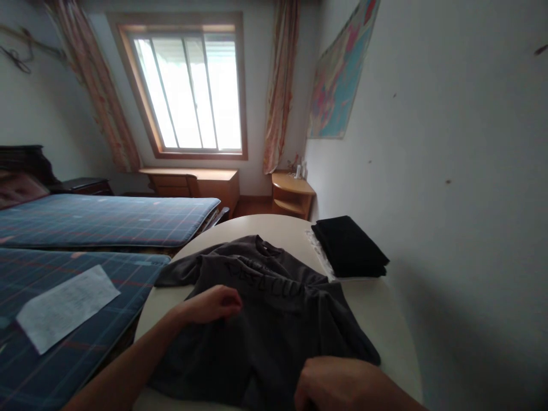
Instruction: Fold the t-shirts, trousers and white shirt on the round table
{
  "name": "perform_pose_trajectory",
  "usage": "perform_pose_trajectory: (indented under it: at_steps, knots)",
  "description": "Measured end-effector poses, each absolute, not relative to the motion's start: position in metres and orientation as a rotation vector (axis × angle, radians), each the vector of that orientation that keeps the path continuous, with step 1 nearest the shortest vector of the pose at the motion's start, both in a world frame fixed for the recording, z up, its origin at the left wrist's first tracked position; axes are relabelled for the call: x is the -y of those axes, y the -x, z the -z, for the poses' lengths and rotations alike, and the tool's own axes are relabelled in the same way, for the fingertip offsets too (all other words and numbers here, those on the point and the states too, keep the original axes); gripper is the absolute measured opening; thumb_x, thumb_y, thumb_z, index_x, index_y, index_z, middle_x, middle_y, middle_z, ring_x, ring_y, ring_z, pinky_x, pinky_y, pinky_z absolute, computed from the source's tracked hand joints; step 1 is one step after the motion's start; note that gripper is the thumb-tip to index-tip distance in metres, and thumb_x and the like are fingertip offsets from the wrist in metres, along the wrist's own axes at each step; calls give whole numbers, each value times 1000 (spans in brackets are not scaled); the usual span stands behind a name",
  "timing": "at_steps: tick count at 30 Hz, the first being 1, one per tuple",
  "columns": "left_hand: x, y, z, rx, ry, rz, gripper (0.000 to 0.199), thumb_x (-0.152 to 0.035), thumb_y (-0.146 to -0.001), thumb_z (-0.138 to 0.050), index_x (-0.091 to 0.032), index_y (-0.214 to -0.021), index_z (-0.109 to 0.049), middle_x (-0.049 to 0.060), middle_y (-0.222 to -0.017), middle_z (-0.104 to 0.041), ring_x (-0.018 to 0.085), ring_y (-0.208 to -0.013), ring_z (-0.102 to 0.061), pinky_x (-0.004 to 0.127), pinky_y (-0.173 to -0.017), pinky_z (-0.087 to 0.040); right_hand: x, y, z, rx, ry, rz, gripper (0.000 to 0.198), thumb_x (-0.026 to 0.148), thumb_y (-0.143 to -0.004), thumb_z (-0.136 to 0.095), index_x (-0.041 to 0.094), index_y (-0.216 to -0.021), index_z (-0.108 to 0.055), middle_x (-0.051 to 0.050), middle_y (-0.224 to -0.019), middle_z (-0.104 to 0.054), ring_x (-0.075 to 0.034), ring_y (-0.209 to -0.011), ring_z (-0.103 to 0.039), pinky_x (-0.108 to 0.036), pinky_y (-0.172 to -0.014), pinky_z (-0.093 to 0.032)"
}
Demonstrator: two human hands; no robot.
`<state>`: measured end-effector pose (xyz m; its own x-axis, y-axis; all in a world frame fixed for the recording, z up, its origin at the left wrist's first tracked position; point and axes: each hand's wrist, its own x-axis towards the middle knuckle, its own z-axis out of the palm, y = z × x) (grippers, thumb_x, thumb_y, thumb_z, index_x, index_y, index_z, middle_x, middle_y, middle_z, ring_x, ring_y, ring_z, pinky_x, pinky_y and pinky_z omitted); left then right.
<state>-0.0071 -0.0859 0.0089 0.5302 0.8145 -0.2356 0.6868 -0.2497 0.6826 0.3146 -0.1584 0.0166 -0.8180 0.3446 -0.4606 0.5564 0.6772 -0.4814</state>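
A dark grey long-sleeved sweatshirt (274,325) with black lettering across its chest lies spread on a round cream table (252,224). Its collar points away from me and the fabric is creased around the print. Over its left half, my left hand (218,302) has its fingers curled in, with no cloth visible between them. My right hand (331,381) is closed at the lower right of the sweatshirt, down at the hem side. The right fingertips are mostly hidden behind the hand, against the cloth.
Folded black cloth (349,245) is stacked at the table's right, near the white wall (462,228). To the left are beds with blue plaid mattresses (107,220), one bearing a white sheet of paper (68,308). A desk (214,178) and corner shelf (293,182) stand beyond.
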Motion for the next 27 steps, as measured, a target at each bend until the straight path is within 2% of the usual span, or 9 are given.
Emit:
perform_pose_trajectory:
  at_steps: [2,4,7,10,14,16,19,24,27]
  knots:
    - [71,3,1,-1325,-2266,-536,27,-33,-90,-55,-20,-109,-68,7,-108,-71,23,-102,-65,36,-91,-51,161,-305,-4,-2527,-563,837,11,11,-75,-65,18,-76,-73,4,-64,-69,-8,-44,-47,-19,-42,-28]
    - [61,2,15,-1371,-2479,-684,37,-28,-88,-59,-22,-124,-62,11,-139,-55,29,-129,-49,47,-111,-38,162,-298,0,-2538,-444,826,8,14,-79,-65,16,-76,-72,3,-65,-69,-8,-45,-49,-19,-43,-30]
    - [56,5,37,-1441,-2598,-641,63,-30,-86,-63,-24,-145,-44,12,-162,-22,36,-148,-19,58,-118,-24,155,-292,-12,-2767,-491,881,14,19,-80,-67,22,-91,-74,3,-81,-73,-12,-67,-64,-18,-58,-42]
    - [60,11,48,-1485,-2563,-552,76,-33,-86,-63,-23,-153,-30,13,-164,-11,39,-150,-10,58,-117,-25,136,-297,-28,-3077,-1004,735,26,21,-85,-60,26,-108,-71,-2,-107,-72,-18,-101,-65,-27,-92,-46]
    - [75,19,33,-1470,-2465,-399,94,-36,-76,-72,-23,-155,-24,16,-159,-27,34,-145,-29,50,-116,-32,98,-313,-22,-3102,-1607,348,46,24,-88,-57,20,-133,-57,-12,-144,-52,-27,-134,-45,-44,-113,-33]
    - [85,21,18,-1479,-2424,-272,92,-36,-66,-78,-24,-148,-41,15,-151,-41,36,-137,-42,46,-111,-39,83,-320,-12,-2936,-1825,318,52,34,-93,-54,16,-141,-48,-17,-148,-46,-29,-136,-43,-48,-112,-35]
    - [97,23,-7,-1448,-2386,-128,69,-42,-59,-81,-27,-125,-66,11,-130,-61,34,-111,-63,41,-94,-52,73,-323,-6,-2705,-1923,425,49,46,-99,-42,15,-134,-55,-18,-133,-60,-29,-124,-56,-44,-101,-45]
    - [72,19,-35,-1491,-2270,-41,34,-55,-79,-62,-28,-96,-75,2,-80,-73,22,-68,-68,29,-61,-50,79,-309,-26,-2474,-1981,340,55,53,-101,-28,17,-98,-69,-16,-104,-70,-30,-98,-68,-41,-80,-51]
    - [36,12,-28,-1744,-2399,-355,40,-50,-90,-49,-23,-112,-70,9,-104,-73,27,-93,-69,34,-82,-51,81,-295,-33,-2314,-2042,195,52,51,-100,-31,15,-108,-68,-20,-107,-69,-35,-99,-68,-45,-79,-50]
